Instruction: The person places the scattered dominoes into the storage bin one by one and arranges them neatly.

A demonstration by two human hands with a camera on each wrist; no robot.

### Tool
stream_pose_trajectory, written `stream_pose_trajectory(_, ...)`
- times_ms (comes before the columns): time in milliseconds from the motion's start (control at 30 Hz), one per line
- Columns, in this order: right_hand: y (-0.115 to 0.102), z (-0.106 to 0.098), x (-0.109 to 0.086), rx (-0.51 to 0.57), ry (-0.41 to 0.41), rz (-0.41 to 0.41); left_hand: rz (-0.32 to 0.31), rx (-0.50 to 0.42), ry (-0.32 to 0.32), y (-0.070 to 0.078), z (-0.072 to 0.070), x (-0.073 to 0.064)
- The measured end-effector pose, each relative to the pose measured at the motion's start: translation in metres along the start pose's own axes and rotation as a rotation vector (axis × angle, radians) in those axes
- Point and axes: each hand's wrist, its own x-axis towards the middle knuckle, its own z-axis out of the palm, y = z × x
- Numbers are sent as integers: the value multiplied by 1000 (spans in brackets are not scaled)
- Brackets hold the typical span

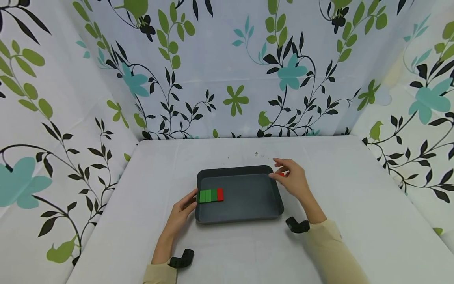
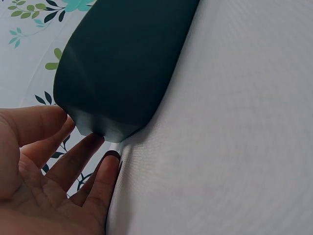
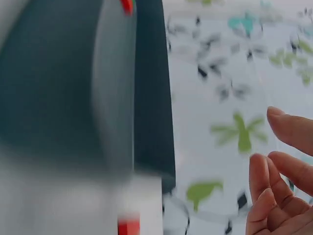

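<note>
A dark grey tray (image 1: 244, 215) lies on the white table. At its left side a row of small blocks sits inside: several green blocks (image 1: 208, 196) and one red block (image 1: 220, 194) at the row's right end. My left hand (image 1: 179, 213) touches the tray's left edge with its fingertips, the fingers fairly straight. Over the tray's far right corner is my right hand (image 1: 292, 177), its thumb and fingers apart and nothing between them in the right wrist view. Another red block (image 3: 128, 227) lies on the table just outside the tray, partly hidden by the right hand in the head view.
The white table (image 1: 227, 256) reaches back to a hanging cloth (image 1: 213, 98) with leaf and bird prints, which also lines both sides. A few tiny dark specks (image 1: 257, 153) lie beyond the tray. Each wrist wears a black camera (image 1: 298, 225).
</note>
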Motion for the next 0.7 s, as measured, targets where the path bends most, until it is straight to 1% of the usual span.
stream_pose_trajectory(67, 15, -15, 0, -43, 22, 51, 2, -4, -2, 1, 0, 0)
stream_pose_trajectory(133, 30, -29, -1, -77, 21, 114, 5, -5, -3, 1, 0, 0)
stream_pose_trajectory(233, 50, -44, -4, -105, -15, 211, -1, -7, 3, 1, 0, -1)
stream_pose_trajectory(300, 60, -51, -6, -123, -53, 259, 3, 1, 5, 1, 0, -1)
stream_pose_trajectory(400, 71, -58, -9, -140, -130, 306, 8, 1, 8, 0, 0, -2)
stream_pose_trajectory(500, 79, -60, -12, -138, -220, 350, 32, 1, 16, -1, 0, -3)
stream_pose_trajectory(533, 81, -61, -12, -132, -247, 364, 53, 14, 15, -2, 0, -3)
stream_pose_trajectory(567, 83, -61, -13, -128, -272, 379, 60, 16, 17, -3, 0, -3)
stream_pose_trajectory(633, 86, -60, -14, -126, -311, 400, 72, 23, 22, -3, 0, -3)
stream_pose_trajectory(700, 89, -58, -15, -126, -336, 414, 59, 19, 19, -3, 0, -2)
